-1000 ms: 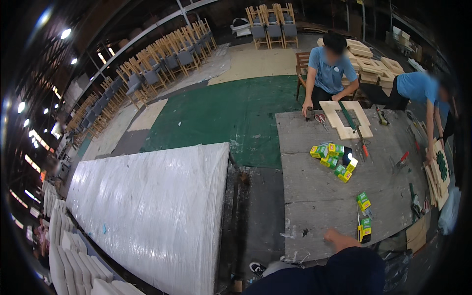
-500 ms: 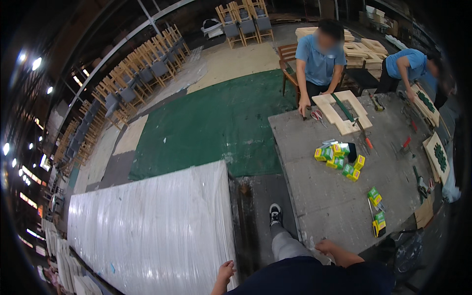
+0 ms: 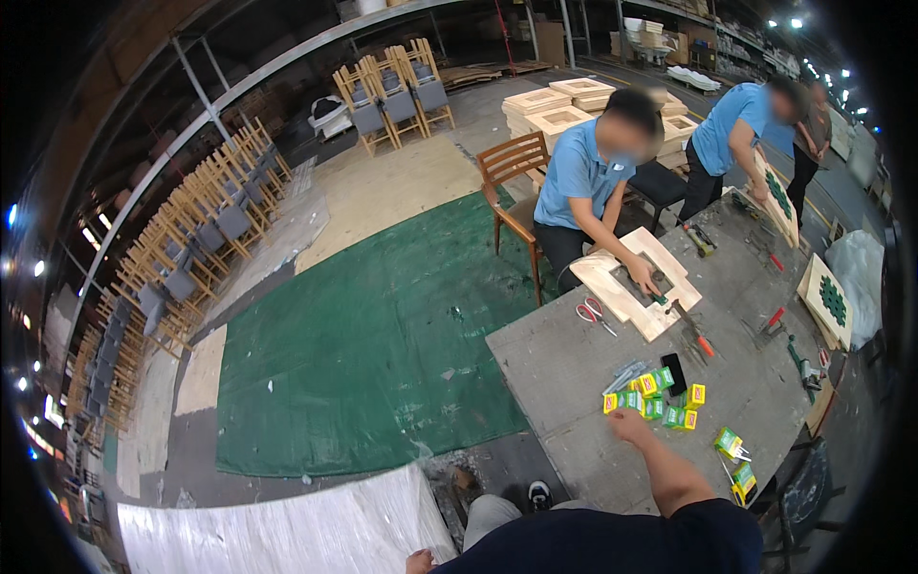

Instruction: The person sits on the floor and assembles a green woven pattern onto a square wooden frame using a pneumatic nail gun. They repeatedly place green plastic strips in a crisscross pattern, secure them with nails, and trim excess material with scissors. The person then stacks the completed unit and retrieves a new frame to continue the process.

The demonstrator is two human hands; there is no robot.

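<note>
Grey bench (image 3: 574,368) beside a green floor mat (image 3: 382,344); the right hand (image 3: 626,421) touches small boxes (image 3: 660,402), finger state unclear.

Yellow-and-green small boxes (image 3: 655,400) on a grey table (image 3: 564,359); green floor mat (image 3: 382,344).

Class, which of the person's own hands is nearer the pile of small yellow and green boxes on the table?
The right hand: it reaches onto the table, right by the pile of small boxes. The left hand is low, by the white sheet.
</note>
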